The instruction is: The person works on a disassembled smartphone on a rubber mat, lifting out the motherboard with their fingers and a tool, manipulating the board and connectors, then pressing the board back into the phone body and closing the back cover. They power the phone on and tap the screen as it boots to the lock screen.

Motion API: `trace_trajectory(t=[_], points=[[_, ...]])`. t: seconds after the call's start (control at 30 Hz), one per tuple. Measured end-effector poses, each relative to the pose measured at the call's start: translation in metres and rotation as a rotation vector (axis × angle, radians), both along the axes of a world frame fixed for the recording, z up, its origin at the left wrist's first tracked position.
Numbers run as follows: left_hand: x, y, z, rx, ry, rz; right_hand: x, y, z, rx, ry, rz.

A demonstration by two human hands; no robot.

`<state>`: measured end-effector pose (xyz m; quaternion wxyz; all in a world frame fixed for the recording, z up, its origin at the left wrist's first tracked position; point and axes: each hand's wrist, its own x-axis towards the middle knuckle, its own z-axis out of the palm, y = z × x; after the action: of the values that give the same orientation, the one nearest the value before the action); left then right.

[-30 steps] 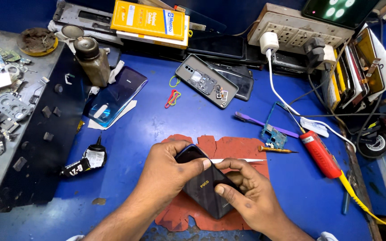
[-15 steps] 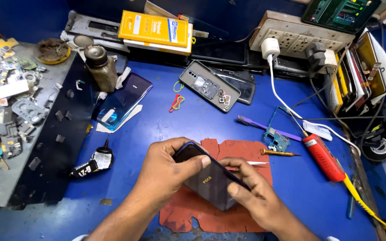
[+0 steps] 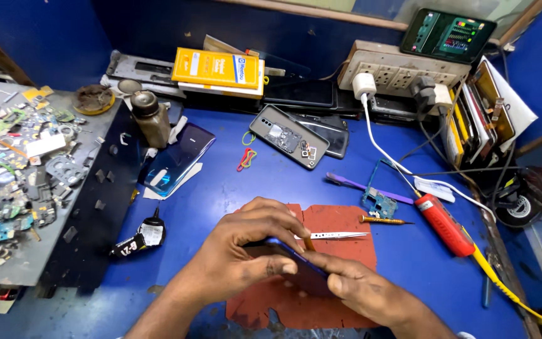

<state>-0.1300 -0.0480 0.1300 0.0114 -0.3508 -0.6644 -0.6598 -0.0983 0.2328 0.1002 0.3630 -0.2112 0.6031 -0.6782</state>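
At bench centre, over the red work mat (image 3: 340,220), both hands are closed on a dark phone (image 3: 296,267) held on edge just above the mat: the left hand (image 3: 246,251) wraps its near end with thumb and fingers pinched across it, and the right hand (image 3: 359,285) pinches the far lower edge, fingertips pressed along the seam. Judgement: the step reads as working along that seam, and it is best done with even pressure spread along the edge and the phone kept low over the mat, not twisted. Steel tweezers (image 3: 334,236) lie on the mat just beyond the fingers, points toward the right hand; a slip could drive the phone onto them. A small screwdriver (image 3: 384,220) rests at the mat's far edge, a loose circuit board (image 3: 379,202) and purple brush (image 3: 359,186) beyond it. A red-handled tool (image 3: 443,223) and its yellow cord lie near, to the right. A glue tube (image 3: 139,237) sits well apart to the left. An opened phone (image 3: 288,144) lies further back.
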Motion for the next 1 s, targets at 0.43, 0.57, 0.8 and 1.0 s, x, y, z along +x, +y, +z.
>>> trace_trajectory(t=[0.43,0.57,0.8,1.0], points=[[0.003,0.012,-0.001,0.441,-0.565,-0.084,-0.005,-0.011,0.024,0.150,0.681,-0.295],[-0.006,0.022,0.001,0.466,-0.788,-0.117,-0.009,-0.017,0.035,0.394,0.877,-0.384],[-0.034,0.034,0.005,0.529,-0.836,-0.093,-0.027,-0.022,0.054,0.598,1.206,-0.430],[-0.031,0.031,-0.012,0.487,-0.862,-0.024,-0.046,-0.024,0.049,0.607,1.347,-0.377]])
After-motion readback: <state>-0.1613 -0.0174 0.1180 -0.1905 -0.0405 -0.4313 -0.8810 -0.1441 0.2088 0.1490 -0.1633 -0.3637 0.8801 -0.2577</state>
